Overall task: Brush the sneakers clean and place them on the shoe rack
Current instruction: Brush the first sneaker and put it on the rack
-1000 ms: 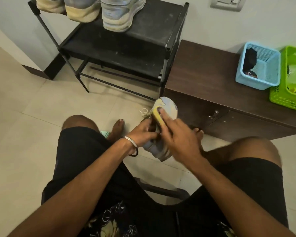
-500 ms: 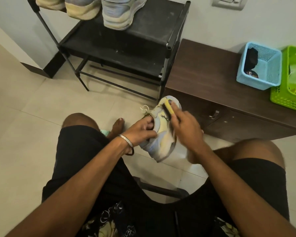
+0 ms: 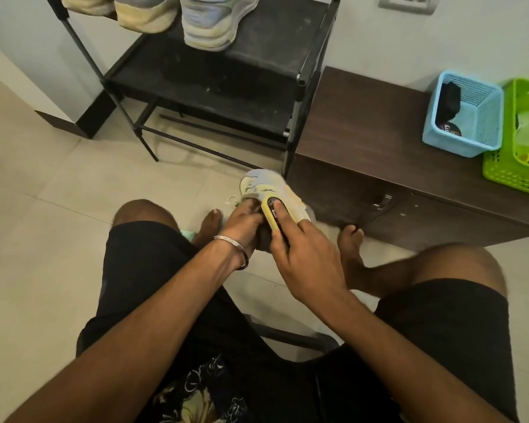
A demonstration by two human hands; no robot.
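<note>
Hands meet over one pale sneaker (image 3: 266,190), held above the floor between the seated person's knees. Left hand (image 3: 242,221) curls its fingers round the shoe; right hand (image 3: 303,254) grips a yellow brush (image 3: 272,213), forefinger laid along its back. Toward twelve o'clock, a black shoe rack (image 3: 257,71) carries more sneakers (image 3: 214,22).
</note>
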